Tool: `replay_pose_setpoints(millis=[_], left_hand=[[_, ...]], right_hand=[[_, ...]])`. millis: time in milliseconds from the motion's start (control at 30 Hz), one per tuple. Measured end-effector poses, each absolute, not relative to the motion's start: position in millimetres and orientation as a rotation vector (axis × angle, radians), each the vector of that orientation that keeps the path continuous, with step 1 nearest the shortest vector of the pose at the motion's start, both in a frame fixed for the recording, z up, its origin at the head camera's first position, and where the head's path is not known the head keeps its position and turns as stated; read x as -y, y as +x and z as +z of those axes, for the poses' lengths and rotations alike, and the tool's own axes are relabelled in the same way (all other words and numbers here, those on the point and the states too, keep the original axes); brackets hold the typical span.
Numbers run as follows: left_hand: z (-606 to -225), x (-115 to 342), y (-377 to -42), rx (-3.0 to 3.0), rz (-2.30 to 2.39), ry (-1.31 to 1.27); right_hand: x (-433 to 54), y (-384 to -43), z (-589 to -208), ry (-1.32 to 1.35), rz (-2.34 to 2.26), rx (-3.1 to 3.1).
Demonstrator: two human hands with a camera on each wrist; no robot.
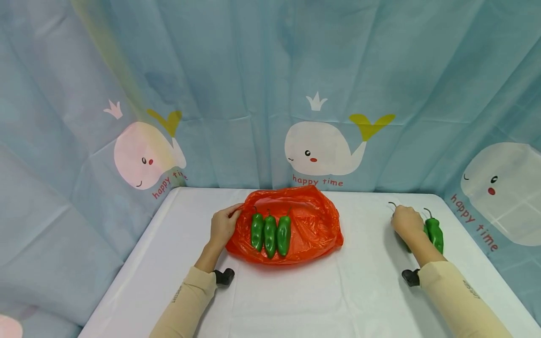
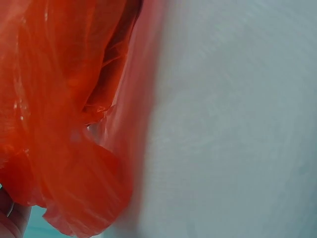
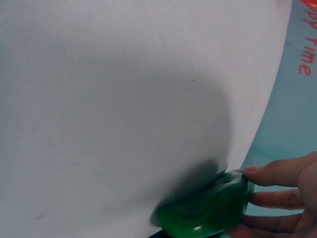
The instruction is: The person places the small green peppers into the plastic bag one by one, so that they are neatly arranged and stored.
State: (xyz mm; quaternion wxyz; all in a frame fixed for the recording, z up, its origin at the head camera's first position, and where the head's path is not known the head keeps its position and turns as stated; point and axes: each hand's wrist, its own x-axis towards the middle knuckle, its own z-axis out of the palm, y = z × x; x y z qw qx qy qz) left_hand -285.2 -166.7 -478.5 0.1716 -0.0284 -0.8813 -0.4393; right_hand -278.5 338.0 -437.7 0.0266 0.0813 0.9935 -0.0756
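Left hand (image 1: 224,226) pinches the red bag (image 1: 313,234) at its left edge, three peppers (image 1: 270,234) side by side inside; right hand (image 1: 406,221) grips a fourth pepper (image 3: 208,208) on the table (image 1: 287,300).

In the head view, the right hand (image 1: 408,221) hid most of the green pepper (image 3: 205,210) it pinched, and how many other peppers (image 1: 435,231) lay partly covered beside it could not be told. Both sleeves (image 1: 458,300) ran off the bottom edge, their lettering (image 1: 471,288) (tiny, dark) too small to read. The rightmost whale (image 1: 509,197) was cut by the side edge. In the left wrist view, the left hand (image 2: 14,219) showed only partly, and the red bag (image 2: 59,109) was cropped.
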Motion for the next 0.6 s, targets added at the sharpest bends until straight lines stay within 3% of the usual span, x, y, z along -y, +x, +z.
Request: replay_pose_setpoints(millis=[600], left_hand=[[-478.7,167.6,-285.0,2.529,-1.258,-0.075]], right_hand=[[-345.9,-281.3,-438.4,0.305,-0.381,-2.983]])
